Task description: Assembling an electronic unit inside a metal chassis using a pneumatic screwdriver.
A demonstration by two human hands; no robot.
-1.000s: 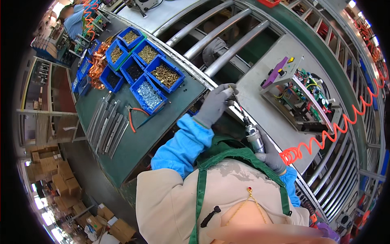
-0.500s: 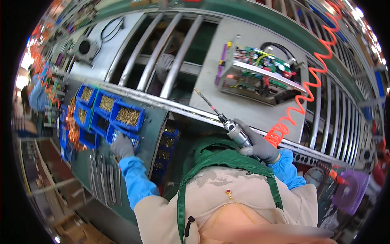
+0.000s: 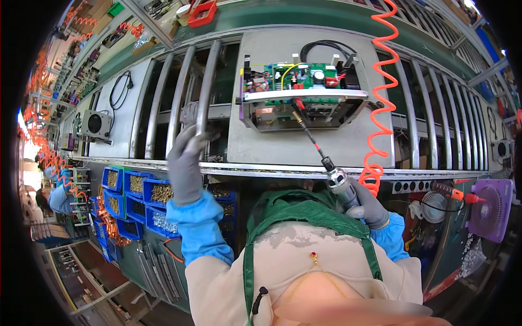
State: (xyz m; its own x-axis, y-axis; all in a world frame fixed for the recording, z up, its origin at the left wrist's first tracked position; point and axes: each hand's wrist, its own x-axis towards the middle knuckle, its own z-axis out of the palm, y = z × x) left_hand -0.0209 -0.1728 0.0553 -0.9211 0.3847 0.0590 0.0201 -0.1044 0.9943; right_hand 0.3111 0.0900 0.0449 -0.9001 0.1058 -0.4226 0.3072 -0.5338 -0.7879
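My right hand, in a grey glove, is wrapped round the body of a pneumatic screwdriver. Its long bit points up and left, the tip in front of an open electronic unit with green circuit boards and a pale metal bar along its front. My left hand, also gloved, is raised over the near conveyor rail, beside the parts bins. Its fingers are drawn together; anything small between them cannot be made out. Below it, blue bins hold brass-coloured screws, and one bin holds silvery ones.
The unit stands on a grey board over the roller conveyor. An orange coiled air hose hangs right of the unit. Metal strips lie at the lower left. A purple fan stands at far right.
My left hand has left the silvery screw bin and risen toward the conveyor. The screwdriver's bit has come to the unit's front. The whole view has turned.
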